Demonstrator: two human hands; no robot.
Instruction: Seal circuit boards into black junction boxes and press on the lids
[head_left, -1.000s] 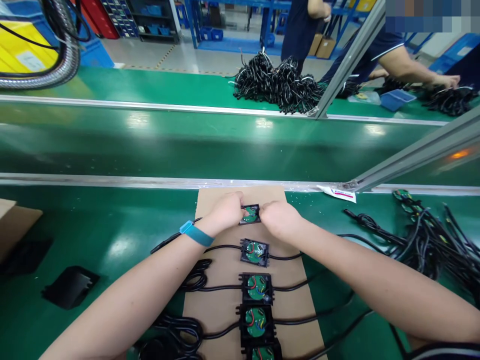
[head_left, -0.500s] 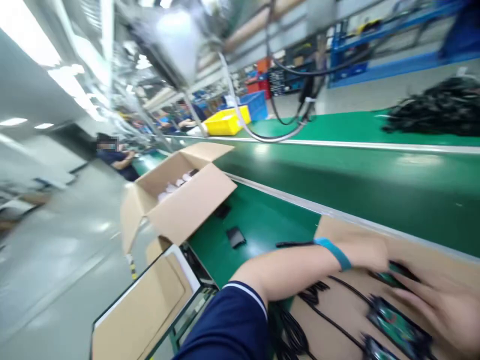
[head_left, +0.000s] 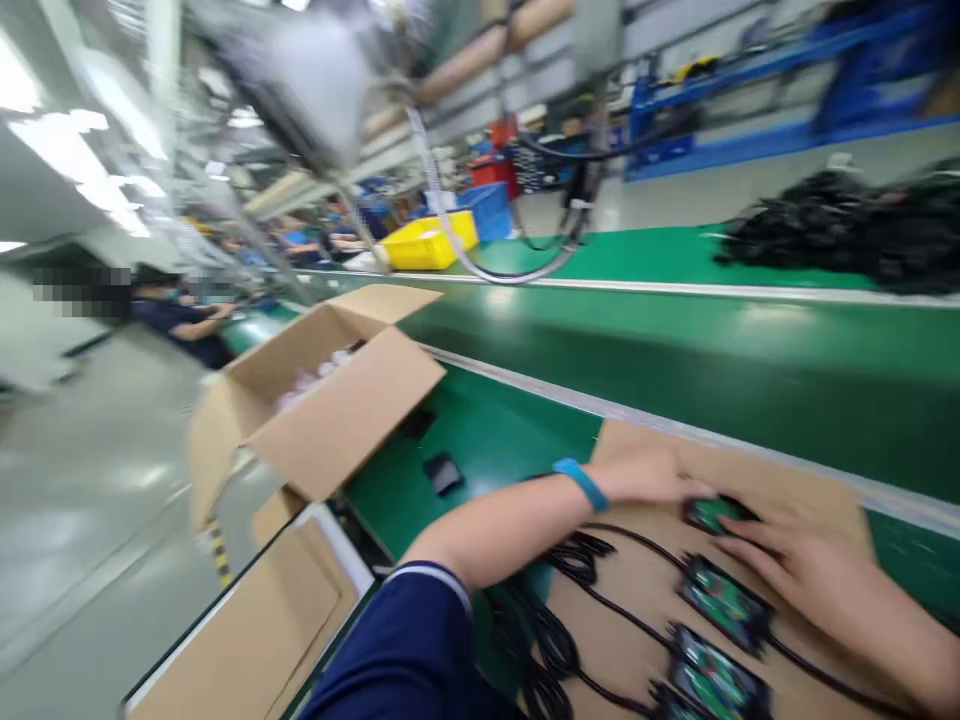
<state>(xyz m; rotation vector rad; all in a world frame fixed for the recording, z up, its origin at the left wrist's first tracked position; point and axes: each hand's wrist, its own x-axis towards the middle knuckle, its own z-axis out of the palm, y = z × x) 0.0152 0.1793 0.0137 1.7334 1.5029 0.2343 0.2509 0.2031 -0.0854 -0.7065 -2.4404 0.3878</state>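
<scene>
A green circuit board in a black case (head_left: 712,514) lies near the far edge of a brown cardboard sheet (head_left: 622,610). My left hand (head_left: 654,476), a teal band on its wrist, has its closed fingers at the left end of this case. From the right, my right hand (head_left: 814,560) grips the same case, thumb and fingers at its near and right side. Closer to me on the cardboard lie a second open case (head_left: 724,603) and a third case (head_left: 712,680), both with green boards and black cables.
Coiled black cables (head_left: 551,640) lie left of the cases. A small black piece (head_left: 443,473) rests on the green bench. An open cardboard box (head_left: 352,420) stands farther left. Beyond a metal rail are a yellow bin (head_left: 427,245) and a black cable pile (head_left: 832,225). A co-worker (head_left: 184,320) is at far left.
My view has swung to the right, so the scene sits farther left. Both hands stay at the far case, and more of the nearer cases shows.
</scene>
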